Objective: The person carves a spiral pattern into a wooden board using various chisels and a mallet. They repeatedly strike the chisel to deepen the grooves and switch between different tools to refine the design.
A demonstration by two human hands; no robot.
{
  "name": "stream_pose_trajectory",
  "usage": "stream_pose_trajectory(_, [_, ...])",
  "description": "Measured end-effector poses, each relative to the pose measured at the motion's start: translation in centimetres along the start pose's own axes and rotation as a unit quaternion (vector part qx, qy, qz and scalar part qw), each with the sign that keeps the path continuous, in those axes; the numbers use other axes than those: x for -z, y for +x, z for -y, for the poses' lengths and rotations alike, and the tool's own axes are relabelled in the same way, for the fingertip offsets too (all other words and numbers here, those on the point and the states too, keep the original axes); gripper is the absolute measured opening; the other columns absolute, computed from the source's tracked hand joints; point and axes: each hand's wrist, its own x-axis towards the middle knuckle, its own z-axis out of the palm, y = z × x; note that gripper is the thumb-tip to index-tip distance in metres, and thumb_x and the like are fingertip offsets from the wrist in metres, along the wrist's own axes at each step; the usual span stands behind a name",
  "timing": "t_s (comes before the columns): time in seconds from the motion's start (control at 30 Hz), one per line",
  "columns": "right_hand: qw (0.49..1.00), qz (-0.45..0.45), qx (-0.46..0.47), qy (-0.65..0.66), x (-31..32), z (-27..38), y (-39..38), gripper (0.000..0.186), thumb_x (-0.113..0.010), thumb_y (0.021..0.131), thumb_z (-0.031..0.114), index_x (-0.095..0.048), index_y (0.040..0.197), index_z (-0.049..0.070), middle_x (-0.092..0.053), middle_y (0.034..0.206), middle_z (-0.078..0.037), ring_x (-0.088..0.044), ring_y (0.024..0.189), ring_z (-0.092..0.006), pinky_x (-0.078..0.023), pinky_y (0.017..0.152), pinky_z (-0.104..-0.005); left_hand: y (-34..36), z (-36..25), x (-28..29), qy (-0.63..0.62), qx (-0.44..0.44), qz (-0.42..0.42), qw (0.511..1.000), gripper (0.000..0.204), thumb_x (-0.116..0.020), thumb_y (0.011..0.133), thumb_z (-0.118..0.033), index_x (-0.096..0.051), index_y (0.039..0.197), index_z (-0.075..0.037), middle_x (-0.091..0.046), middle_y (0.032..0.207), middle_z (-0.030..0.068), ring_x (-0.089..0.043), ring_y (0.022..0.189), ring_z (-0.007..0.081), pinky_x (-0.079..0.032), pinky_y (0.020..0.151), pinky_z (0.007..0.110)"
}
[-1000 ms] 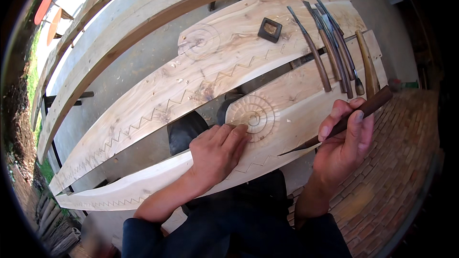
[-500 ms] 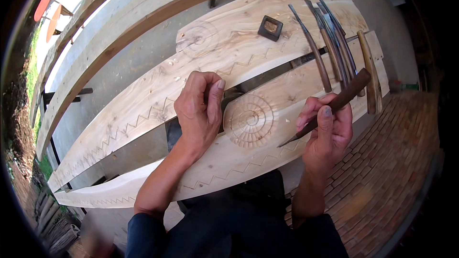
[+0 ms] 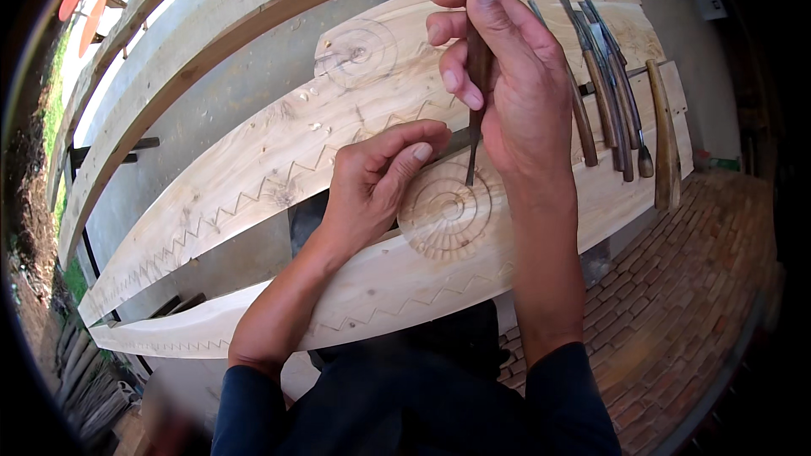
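Upright above the near board (image 3: 405,287), a carving gouge (image 3: 478,46) with a dark wooden handle is gripped by my right hand (image 3: 528,76). Its narrow blade points down over a carved round rosette (image 3: 446,213) with rings and petal-like cuts; whether the tip touches the wood I cannot tell. My left hand (image 3: 372,181) is beside the rosette's upper left edge. Its fingers are loosely bent and fairly extended, the thumb a little apart, with nothing visible in them. A zigzag line is cut along the board's near edge.
Behind lies a second pale board (image 3: 279,148) with a zigzag and a faintly marked circle. Several wood-handled carving tools (image 3: 621,110) and a wooden mallet-like stick (image 3: 664,135) rest at the right. Long curved beams (image 3: 211,59) arch behind. Brick paving (image 3: 650,287) is at the lower right.
My right hand has risen leftward and turned the gouge from slanting to upright over the rosette. My left hand's fingers have straightened somewhat and shifted right. The small dark square block is now hidden.
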Motion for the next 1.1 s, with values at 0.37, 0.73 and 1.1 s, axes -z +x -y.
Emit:
stream_pose_trajectory(0.37, [0.991,0.067,-0.107,0.053,-0.3,-4.0,1.5,0.037,-0.061,0.114,0.033,-0.071,0.120,-0.003,-0.067,0.085,-0.005,-0.048,0.057,-0.0044,-0.030,0.048,-0.0203,-0.4,-0.3,-0.3,0.138,0.022,0.002,0.990,0.022,-0.065,0.111,-0.008,-0.075,0.127,0.004,-0.080,0.097,0.0092,-0.071,0.094,0.0107,-0.057,0.088,0.029])
stream_pose_trajectory(0.73, [0.981,0.036,-0.164,0.101,0.3,-5.8,2.1,0.033,-0.061,0.115,0.029,-0.070,0.117,-0.003,-0.065,0.081,-0.003,-0.050,0.053,-0.0042,-0.036,0.047,-0.0182,-0.4,0.5,-1.4,0.029,0.052,-0.013,0.998,0.021,-0.064,0.112,-0.008,-0.074,0.125,0.006,-0.080,0.103,0.0067,-0.068,0.096,0.0088,-0.056,0.088,0.027])
stream_pose_trajectory(1.1, [0.983,0.030,-0.163,0.081,-0.2,-6.1,2.1,0.036,-0.063,0.115,0.030,-0.070,0.118,-0.005,-0.065,0.080,-0.003,-0.051,0.053,-0.0048,-0.036,0.046,-0.0187,-0.5,0.0,-0.9,-0.004,0.096,0.006,0.995,0.022,-0.061,0.113,-0.007,-0.072,0.128,0.005,-0.079,0.106,0.0054,-0.067,0.099,0.0072,-0.054,0.089,0.025])
